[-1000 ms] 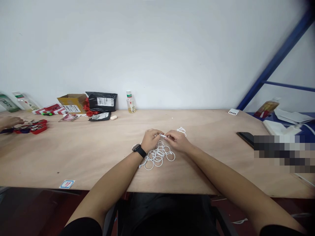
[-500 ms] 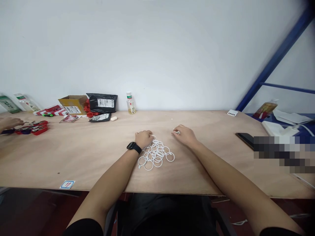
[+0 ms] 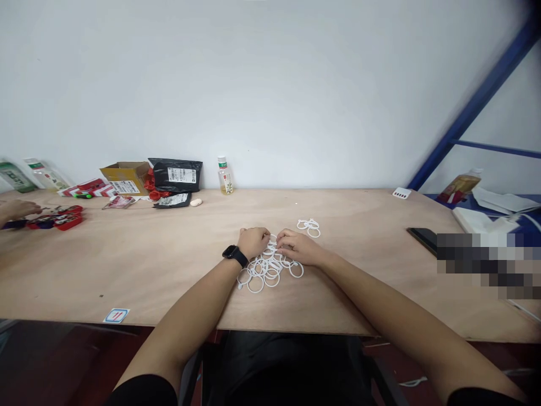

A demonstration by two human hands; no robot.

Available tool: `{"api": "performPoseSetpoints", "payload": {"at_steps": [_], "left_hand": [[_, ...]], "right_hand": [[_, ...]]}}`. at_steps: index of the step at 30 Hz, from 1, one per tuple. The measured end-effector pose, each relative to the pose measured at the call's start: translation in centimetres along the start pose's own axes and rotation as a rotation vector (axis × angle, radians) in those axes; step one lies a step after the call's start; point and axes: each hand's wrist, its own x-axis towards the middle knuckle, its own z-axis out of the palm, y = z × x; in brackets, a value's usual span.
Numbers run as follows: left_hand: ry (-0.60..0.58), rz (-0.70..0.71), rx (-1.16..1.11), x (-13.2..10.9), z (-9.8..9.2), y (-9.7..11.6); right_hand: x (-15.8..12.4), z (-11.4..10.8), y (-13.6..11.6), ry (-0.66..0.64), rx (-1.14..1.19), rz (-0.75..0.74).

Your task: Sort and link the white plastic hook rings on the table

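Note:
A loose pile of white plastic rings with small tabs, like curtain rings (image 3: 256, 283), lies on the table in front of me. At the pile's far left edge is my left hand (image 3: 253, 243), a black watch on its wrist, its fingertips closed on a white ring (image 3: 273, 238). Facing it from the right, my right hand (image 3: 298, 247) reaches over the pile with bent fingers slightly apart, close to that same ring. Its thumb is hidden. A few more rings (image 3: 313, 232) lie in a small group beyond my right hand.
Along the wall stand a bottle (image 3: 225, 177), a black parcel bag (image 3: 180, 176) and an open cardboard box (image 3: 125, 175). Another person's hand (image 3: 19, 210) is at red trays (image 3: 70, 220) on the far left. A phone (image 3: 422, 238) and white charger (image 3: 401, 193) lie right.
My right hand has come back left to the pile, leaving the small group of rings uncovered on the table. My left hand has shifted slightly right.

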Motion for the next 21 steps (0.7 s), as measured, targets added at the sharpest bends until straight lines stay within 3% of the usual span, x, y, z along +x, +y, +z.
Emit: {"api": "performPoseSetpoints", "payload": {"at_steps": [4,8,12,21], "left_hand": [[0.062,0.004,-0.084,0.3,-0.1,-0.2],[0.136,-0.016,-0.439,0.8,0.1,-0.4],[0.093,-0.008,-0.758,1.0,0.8,-0.2],[0.085,-0.02,-0.821,1.0,1.1,0.1]], "right_hand": [[0.2,-0.1,-0.1,0.045,0.045,-0.059],[0.3,-0.3,-0.1,0.122,-0.045,-0.074],[0.2,-0.6,-0.1,0.09,-0.172,-0.172],[0.3,0.1,0.5,0.002,-0.418,-0.305]]}}
